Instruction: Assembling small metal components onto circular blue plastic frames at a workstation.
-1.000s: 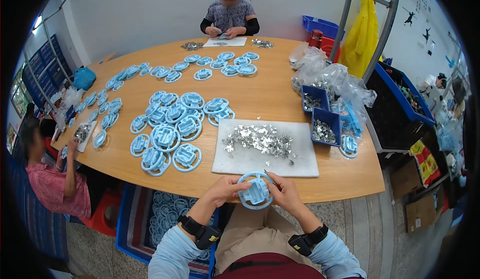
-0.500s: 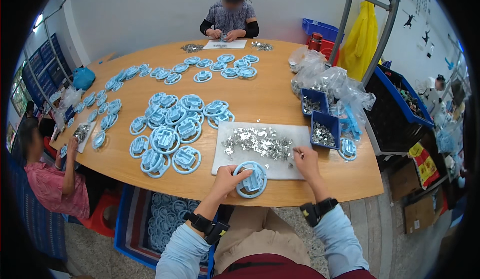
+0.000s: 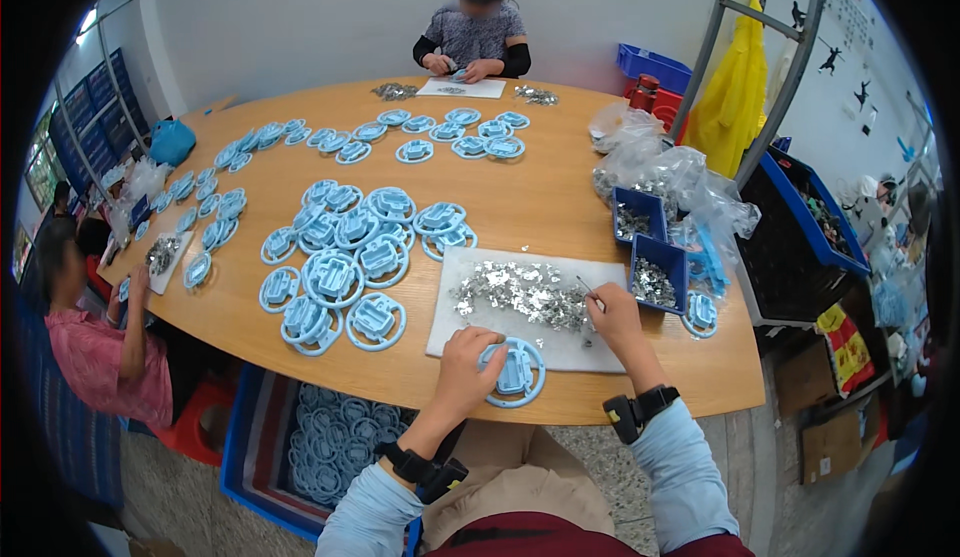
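My left hand (image 3: 465, 369) is closed on the left rim of a light-blue plastic ring part (image 3: 516, 372), shaped like a small steering wheel, at the near edge of a white board (image 3: 440, 317). Small shiny metal pieces (image 3: 525, 292) lie in a loose heap on that board. At the heap's right end, my right hand (image 3: 614, 315) is closed, fingertips pinched together. A thin, dark sliver sticks out above its fingers, too small to name. To the left, many more blue ring parts (image 3: 333, 277) are piled on the wooden table (image 3: 560, 177).
Two blue bins (image 3: 658, 272) of metal pieces stand right of the board, beside clear plastic bags (image 3: 670, 172). A large blue crate (image 3: 240, 457) of ring parts sits below the table's near edge. Co-workers (image 3: 472, 32) sit at the far side and the left.
My right hand has turned, and a thin sliver now shows above its fingers. My left hand and the ring part have shifted slightly right. The whole view has moved a little.
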